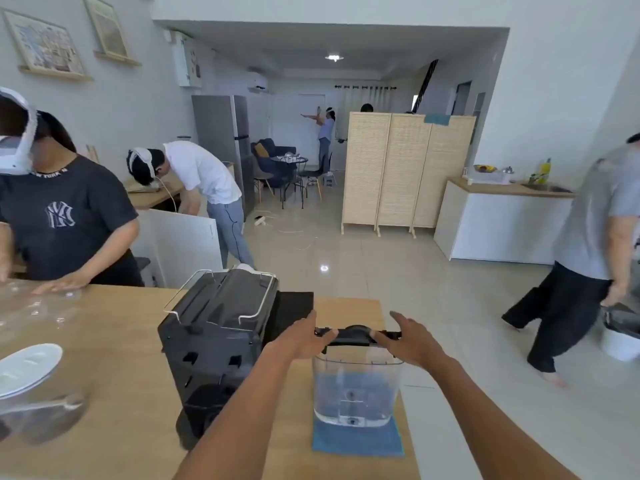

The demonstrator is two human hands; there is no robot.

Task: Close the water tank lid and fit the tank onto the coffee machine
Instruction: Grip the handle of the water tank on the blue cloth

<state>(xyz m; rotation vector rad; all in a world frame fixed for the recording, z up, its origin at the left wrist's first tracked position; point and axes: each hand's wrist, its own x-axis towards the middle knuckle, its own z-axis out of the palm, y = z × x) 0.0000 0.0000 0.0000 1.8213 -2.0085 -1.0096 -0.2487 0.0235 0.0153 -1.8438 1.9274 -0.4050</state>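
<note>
Resting on the black lid (358, 334) of the water tank (358, 389), both hands meet at its top, one at each end. The left hand (304, 337) lies on the lid's left end, fingers curled over the edge and closed on it. The right hand (407, 342) covers the right end with its fingers spread and bent loosely, thumb raised away; whether it truly grips the lid or only presses on it, I cannot tell.

The tank is clear plastic, upright, standing directly under the hands on a blue cloth (358, 441) that lies on the wooden desk (121, 341). The lid sits flat across the tank's rim, with a rounded hump between the two hands.

Just left of the left hand, and close beside the tank, stands the black coffee machine (214, 341), its back side with slots turned toward the camera and a wire rail (221, 289) around its top. The tank is apart from the machine, not mounted on it.

Far to the left of the hands, at the desk's edge, lie a white plate (27, 365) and some clear plastic ware (34, 306), blurred. Beyond them a person in a dark T-shirt (65, 216) leans on the desk with one palm flat.
</note>
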